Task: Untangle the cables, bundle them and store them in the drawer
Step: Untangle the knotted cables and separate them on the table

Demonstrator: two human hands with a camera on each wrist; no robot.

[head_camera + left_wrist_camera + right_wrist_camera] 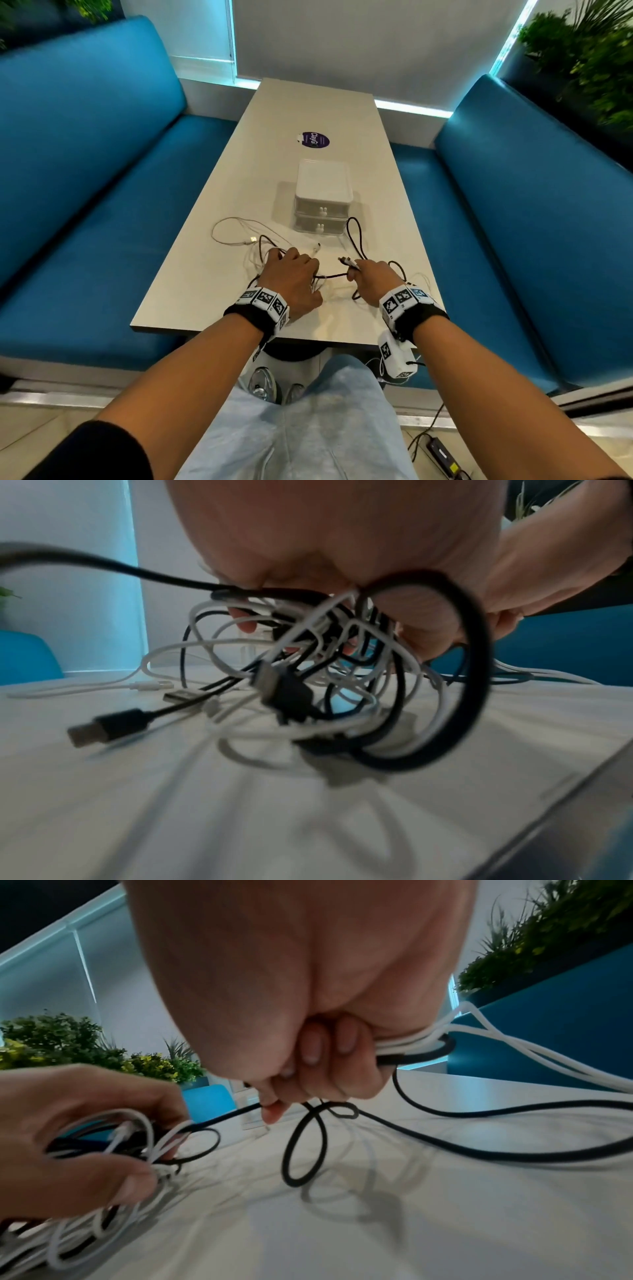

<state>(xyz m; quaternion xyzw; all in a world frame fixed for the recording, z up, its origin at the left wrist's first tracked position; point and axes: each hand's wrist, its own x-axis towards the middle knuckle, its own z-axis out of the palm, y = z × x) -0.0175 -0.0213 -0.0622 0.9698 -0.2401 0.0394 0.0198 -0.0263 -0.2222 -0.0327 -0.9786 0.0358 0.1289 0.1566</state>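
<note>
A tangle of black and white cables [329,274] lies on the pale table [205,291] near its front edge. My left hand [291,274] grips the knotted clump [325,656], fingers curled through the loops. A black USB plug [103,726] hangs out of the clump on the left. My right hand [368,279] holds a few black and white strands [411,1047] in a fist, with connector ends [347,262] sticking out past the fingers. A black cable runs taut between both hands. The white two-drawer box [322,202] stands just beyond the cables with both drawers closed.
A loose white cable loop [233,233] lies left of the box, and a black loop [356,236] lies to its right. A purple round sticker [315,139] is farther back. Blue benches [85,205] flank the table. A power adapter [442,455] lies on the floor.
</note>
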